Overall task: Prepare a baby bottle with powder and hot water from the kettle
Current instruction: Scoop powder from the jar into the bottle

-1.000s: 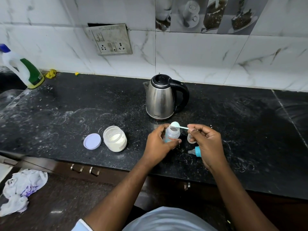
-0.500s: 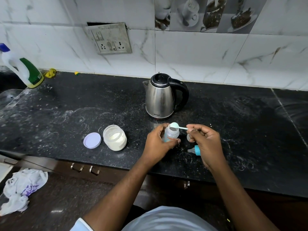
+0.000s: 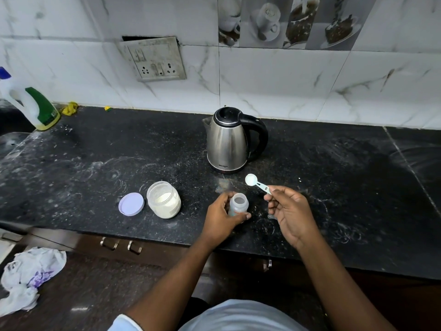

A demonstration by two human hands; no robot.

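Note:
A small clear baby bottle [image 3: 238, 205] stands open-topped on the black counter [image 3: 95, 163], and my left hand [image 3: 222, 219] grips it from the left. My right hand [image 3: 290, 212] pinches the handle of a pale blue measuring spoon [image 3: 256, 182], whose bowl faces up, lifted to the right of and behind the bottle mouth. An open jar of white powder [image 3: 164, 199] sits to the left, its lilac lid [image 3: 131, 204] lying beside it. The steel kettle [image 3: 229, 140] with a black handle stands behind the bottle, lid closed. My right hand hides the bottle's teat.
A green and white detergent bottle [image 3: 31, 103] stands at the far left by the wall. A socket plate [image 3: 155, 59] is on the tiled wall. Crumpled white cloth [image 3: 28, 275] lies on the floor at lower left. Drawer handles [image 3: 121, 246] sit under the counter edge.
My right hand has lifted the spoon away from over the bottle mouth, moving it right and turning its bowl upward. My left hand has kept its hold on the bottle.

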